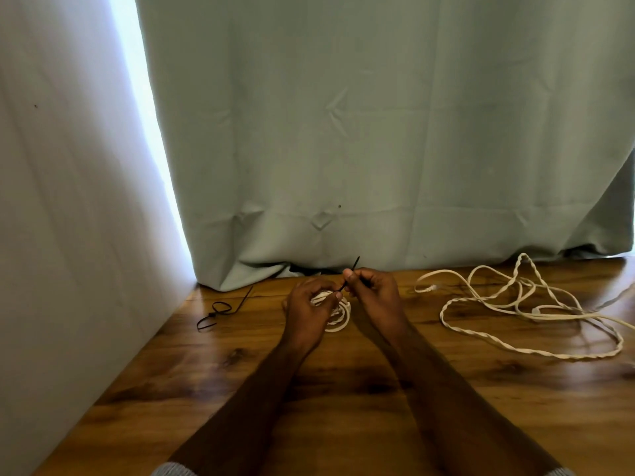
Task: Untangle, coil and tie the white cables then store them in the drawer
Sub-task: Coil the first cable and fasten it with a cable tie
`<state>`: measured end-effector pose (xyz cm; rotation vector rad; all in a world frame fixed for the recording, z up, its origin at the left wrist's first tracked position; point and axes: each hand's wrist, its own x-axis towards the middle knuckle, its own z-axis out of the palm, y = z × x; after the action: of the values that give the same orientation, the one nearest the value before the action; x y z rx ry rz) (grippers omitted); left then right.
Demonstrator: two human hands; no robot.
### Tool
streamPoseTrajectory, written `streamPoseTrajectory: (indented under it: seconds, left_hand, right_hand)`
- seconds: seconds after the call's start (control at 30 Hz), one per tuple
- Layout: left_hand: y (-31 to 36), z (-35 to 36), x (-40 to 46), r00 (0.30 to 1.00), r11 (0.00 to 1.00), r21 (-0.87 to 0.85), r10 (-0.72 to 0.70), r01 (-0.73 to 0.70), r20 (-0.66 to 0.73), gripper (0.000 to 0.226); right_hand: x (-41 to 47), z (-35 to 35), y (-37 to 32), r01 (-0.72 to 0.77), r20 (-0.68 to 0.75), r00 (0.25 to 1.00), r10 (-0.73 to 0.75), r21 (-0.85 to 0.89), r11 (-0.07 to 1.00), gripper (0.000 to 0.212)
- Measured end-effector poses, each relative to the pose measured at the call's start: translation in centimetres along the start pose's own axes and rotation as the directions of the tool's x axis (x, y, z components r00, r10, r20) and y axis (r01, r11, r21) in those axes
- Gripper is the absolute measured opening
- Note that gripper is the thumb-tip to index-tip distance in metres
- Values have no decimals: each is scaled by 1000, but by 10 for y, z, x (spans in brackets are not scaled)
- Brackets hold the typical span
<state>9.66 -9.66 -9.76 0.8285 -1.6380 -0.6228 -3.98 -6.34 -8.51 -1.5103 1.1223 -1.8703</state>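
A small coil of white cable (pixel 338 316) sits at the middle of the wooden table, gripped by my left hand (pixel 311 312), whose fingers cover much of it. My right hand (pixel 372 292) pinches a thin black zip tie (pixel 354 266) just above the coil; its tip sticks up past my thumb. A second white cable (pixel 522 314) lies loose and tangled on the table to the right, partly twisted on itself.
Two more black zip ties (pixel 218 312) lie on the wooden table (pixel 343 389) at the left. A white wall closes off the left side. A grey-green curtain (pixel 378 132) hangs along the table's far edge.
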Motion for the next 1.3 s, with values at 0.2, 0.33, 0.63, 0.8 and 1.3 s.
streamPoseTrajectory:
  seconds: [0.2, 0.33, 0.63, 0.8, 1.3]
  left_hand:
    - [6, 0, 0, 996, 991, 134, 2, 10, -88, 22]
    - [4, -2, 1, 992, 957, 288, 73, -40, -106, 23]
    - [-1, -6, 1, 994, 921, 385, 91, -63, -56, 19]
    - [-8, -7, 1, 1000, 894, 447, 21, -11, -17, 19]
    - [-18, -31, -5, 997, 941, 332, -79, 70, 15, 21]
  right_hand:
    - [3, 9, -6, 57, -73, 996, -58, -17, 998, 29]
    - [3, 11, -7, 94, -79, 992, -100, -74, 993, 28]
    - [0, 15, -7, 106, -77, 990, -115, -111, 988, 24]
    - [-2, 15, -7, 89, -57, 994, -95, -107, 990, 20]
    - [-15, -3, 4, 272, 376, 926, -44, -579, 768, 48]
